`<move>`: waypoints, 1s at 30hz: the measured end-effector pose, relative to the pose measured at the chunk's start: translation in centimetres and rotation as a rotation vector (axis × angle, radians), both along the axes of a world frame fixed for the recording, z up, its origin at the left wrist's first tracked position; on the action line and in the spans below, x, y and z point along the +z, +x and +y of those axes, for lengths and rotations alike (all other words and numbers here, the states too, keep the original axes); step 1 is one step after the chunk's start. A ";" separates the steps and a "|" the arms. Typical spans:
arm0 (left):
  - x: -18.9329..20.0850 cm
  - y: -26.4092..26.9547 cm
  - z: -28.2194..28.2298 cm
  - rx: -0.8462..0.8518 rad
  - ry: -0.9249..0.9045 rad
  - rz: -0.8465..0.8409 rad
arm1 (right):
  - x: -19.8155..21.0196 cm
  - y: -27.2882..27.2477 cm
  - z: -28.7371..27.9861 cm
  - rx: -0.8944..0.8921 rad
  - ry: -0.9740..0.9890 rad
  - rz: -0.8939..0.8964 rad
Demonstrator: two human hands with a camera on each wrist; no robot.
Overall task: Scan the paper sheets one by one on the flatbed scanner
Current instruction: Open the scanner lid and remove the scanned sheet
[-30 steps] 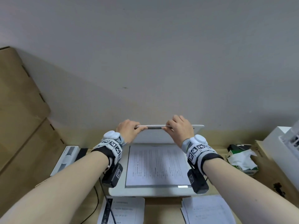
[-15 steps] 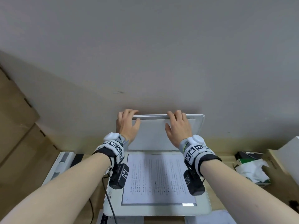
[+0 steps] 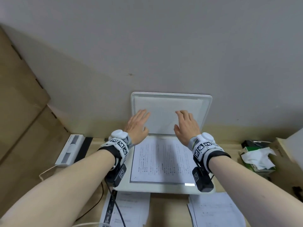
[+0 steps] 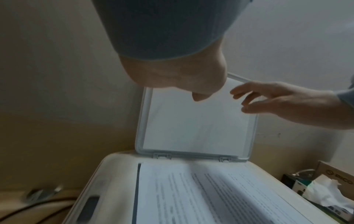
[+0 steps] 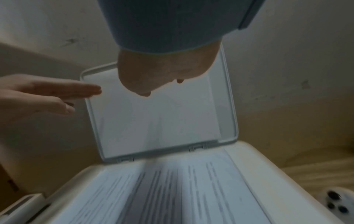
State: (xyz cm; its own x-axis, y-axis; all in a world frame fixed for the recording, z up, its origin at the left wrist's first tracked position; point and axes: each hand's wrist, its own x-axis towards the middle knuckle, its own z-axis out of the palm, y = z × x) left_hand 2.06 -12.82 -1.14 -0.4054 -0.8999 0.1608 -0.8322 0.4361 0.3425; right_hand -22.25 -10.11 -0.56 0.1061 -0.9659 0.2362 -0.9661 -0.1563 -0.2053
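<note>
The white flatbed scanner (image 3: pixel 164 188) stands on the desk with its lid (image 3: pixel 170 102) raised upright against the wall. A printed sheet (image 3: pixel 164 161) lies flat on the glass. My left hand (image 3: pixel 137 123) and right hand (image 3: pixel 186 126) hover in front of the lid's inner face with fingers straight and loosely spread, holding nothing. The left wrist view shows the lid (image 4: pixel 191 128), the sheet (image 4: pixel 210 197) and the right hand (image 4: pixel 277 103) just off the lid. In the right wrist view the left hand (image 5: pixel 47 94) sits beside the lid's (image 5: pixel 159 121) left edge.
Two paper stacks lie at the desk's front, one left (image 3: pixel 127 208) and one right (image 3: pixel 214 210). A white device (image 3: pixel 70 149) sits left of the scanner, a tissue box (image 3: pixel 257 158) and a cardboard box (image 3: pixel 285 161) right. A cable (image 3: pixel 118 210) crosses the left stack.
The lid swung from half-raised to fully upright against the wall. Both hands let go of its front edge and now hang lower in front of it.
</note>
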 end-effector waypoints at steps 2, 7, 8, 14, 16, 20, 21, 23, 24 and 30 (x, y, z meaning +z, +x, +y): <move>-1.1 0.7 1.9 -0.017 0.136 0.034 | -2.0 0.5 2.0 0.024 0.106 0.007; -5.1 3.2 8.0 0.029 0.388 -0.004 | -8.5 2.4 7.8 0.116 0.547 0.087; -6.0 3.7 9.2 0.034 0.419 -0.024 | -9.7 3.1 8.9 0.144 0.626 0.113; -10.0 5.7 13.3 0.121 0.482 0.070 | -11.4 4.2 11.6 0.128 0.514 0.207; -11.0 6.3 14.9 0.151 0.434 0.191 | -11.4 4.6 12.4 0.114 0.486 0.239; -11.1 6.4 16.8 0.259 0.331 0.246 | -11.5 4.9 14.5 0.115 0.403 0.217; -11.0 6.5 17.2 0.292 0.332 0.191 | -11.6 5.1 15.3 0.121 0.392 0.197; -10.5 6.4 17.8 0.342 0.342 0.124 | -11.7 5.6 16.9 0.130 0.407 0.167; -10.1 6.1 17.8 0.351 0.346 0.095 | -11.6 5.7 17.5 0.132 0.420 0.154; -8.3 3.6 19.1 0.319 0.609 -0.169 | -10.1 5.3 19.3 0.177 0.538 0.082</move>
State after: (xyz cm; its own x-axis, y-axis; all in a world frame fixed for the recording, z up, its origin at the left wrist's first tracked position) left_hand 5.69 6.28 -9.44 -0.0817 -0.8890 -0.4506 -0.9506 -0.0663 0.3032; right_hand -16.98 9.17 -10.63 0.2743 -0.9139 -0.2993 -0.9509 -0.2114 -0.2259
